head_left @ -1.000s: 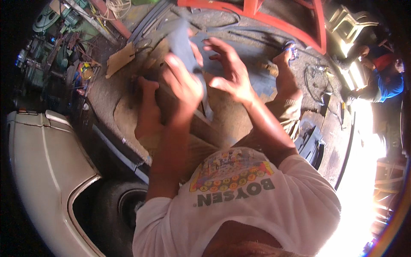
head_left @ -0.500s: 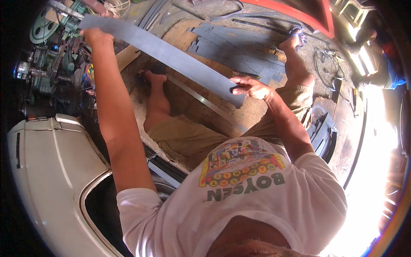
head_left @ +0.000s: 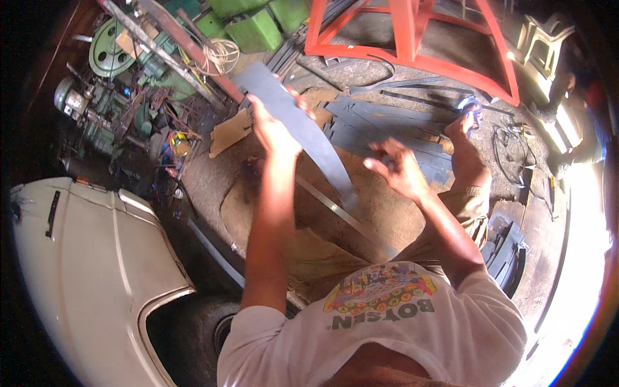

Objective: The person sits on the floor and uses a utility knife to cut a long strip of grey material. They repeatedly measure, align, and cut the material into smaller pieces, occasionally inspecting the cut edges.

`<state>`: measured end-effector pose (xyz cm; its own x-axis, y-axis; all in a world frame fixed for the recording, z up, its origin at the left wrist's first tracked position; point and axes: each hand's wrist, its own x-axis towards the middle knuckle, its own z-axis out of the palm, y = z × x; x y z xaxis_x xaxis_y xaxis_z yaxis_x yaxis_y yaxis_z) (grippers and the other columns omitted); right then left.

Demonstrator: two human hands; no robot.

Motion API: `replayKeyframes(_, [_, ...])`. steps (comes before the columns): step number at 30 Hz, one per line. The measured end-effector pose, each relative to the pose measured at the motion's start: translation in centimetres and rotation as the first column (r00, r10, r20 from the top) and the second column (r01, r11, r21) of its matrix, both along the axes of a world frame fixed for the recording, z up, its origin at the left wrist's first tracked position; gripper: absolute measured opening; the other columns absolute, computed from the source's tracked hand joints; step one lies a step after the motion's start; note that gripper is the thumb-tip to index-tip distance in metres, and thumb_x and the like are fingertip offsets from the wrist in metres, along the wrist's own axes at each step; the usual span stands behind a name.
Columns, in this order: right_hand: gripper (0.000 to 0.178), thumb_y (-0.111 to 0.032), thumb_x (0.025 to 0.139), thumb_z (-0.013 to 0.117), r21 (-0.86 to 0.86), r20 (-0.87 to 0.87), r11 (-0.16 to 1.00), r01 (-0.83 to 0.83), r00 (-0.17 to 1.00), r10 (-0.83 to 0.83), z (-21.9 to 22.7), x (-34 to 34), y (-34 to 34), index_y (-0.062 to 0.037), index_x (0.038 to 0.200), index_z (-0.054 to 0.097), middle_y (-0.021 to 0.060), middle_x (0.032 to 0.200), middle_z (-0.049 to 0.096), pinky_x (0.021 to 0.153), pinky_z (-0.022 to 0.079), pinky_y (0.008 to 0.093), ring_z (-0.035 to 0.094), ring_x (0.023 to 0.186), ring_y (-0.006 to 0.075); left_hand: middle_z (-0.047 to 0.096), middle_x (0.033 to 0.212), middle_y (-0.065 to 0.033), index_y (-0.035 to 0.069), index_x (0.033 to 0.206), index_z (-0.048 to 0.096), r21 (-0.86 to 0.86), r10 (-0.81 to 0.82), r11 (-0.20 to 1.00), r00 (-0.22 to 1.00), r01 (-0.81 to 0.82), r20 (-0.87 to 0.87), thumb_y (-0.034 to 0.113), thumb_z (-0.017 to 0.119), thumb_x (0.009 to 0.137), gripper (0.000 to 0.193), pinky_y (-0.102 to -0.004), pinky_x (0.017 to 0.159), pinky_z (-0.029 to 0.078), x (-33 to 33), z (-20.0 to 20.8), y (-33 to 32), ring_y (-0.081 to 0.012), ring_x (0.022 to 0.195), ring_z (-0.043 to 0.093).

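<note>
A long, thin, flat grey strip [head_left: 293, 119] is gripped near its far end by my left hand [head_left: 276, 129], thumb on one side and fingers on the other. The strip slopes down to the right and bows, its lower end hanging over the brown board between my legs. My right hand [head_left: 400, 169] is off the strip, to the right of its lower end, with fingers half bent and thumb apart. A dark patch between thumb and fingers is too small to tell. Beyond it, a pile of similar grey strips [head_left: 380, 122] lies flat on the floor.
A narrow metal bar [head_left: 334, 208] crosses the board between my legs. The red metal frame [head_left: 412, 58] stands beyond the pile. At left are green machinery [head_left: 111, 55] and a cream vehicle body [head_left: 97, 258]. More strips [head_left: 505, 251] lie by my right thigh; cables [head_left: 512, 145] lie farther right.
My right hand has let go of the strip's near end. My left hand has drawn the strip in to the right; it now bows. The view has shifted, showing more of the far side.
</note>
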<state>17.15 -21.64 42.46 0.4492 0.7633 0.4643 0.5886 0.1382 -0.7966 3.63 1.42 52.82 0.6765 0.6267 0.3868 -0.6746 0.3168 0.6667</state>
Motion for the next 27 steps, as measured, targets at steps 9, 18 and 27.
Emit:
replayKeyframes(9, [0.037,-0.013,0.088,0.078,0.414,-0.039,0.909,-0.055,0.996,0.078,14.4,-3.2,5.0,-0.004,0.123,0.069,0.0051,0.09,0.059,0.065,0.05,0.0291,0.058,0.079,0.0116,0.059,0.137,-0.0187,-0.007,0.142,0.049,0.436,0.401,0.829,0.916,-0.35,-0.027,0.049,0.027,0.11,0.068,-0.0399,0.103,0.048,0.4,-1.7,-9.3,-0.0283,0.122,0.061])
replayKeyframes(18, [0.04,0.001,0.085,0.078,0.598,-0.205,0.8,-0.044,0.957,0.206,13.2,-5.1,4.7,-0.0055,0.124,0.072,0.0002,0.092,0.058,0.05,0.044,0.0202,0.053,0.066,0.0043,0.07,0.098,-0.0145,-0.006,0.11,0.064,0.719,0.661,0.402,0.723,-0.568,0.202,0.036,0.029,0.111,0.054,-0.0358,0.073,0.052,-1.4,-1.5,-10.0,-0.0208,0.08,0.066])
replayKeyframes(27, [0.046,-0.003,0.079,0.08,0.626,-0.015,0.779,-0.02,0.999,0.038,14.4,-5.8,3.3,-0.0053,0.125,0.072,0.0081,0.088,0.064,0.074,0.051,0.03,0.06,0.078,0.0174,0.07,0.111,-0.018,-0.009,0.118,0.063,0.661,0.678,0.426,0.702,-0.618,0.219,0.035,0.03,0.111,0.055,-0.0373,0.086,0.053,-1.7,-1.1,-11.5,-0.0247,0.099,0.068])
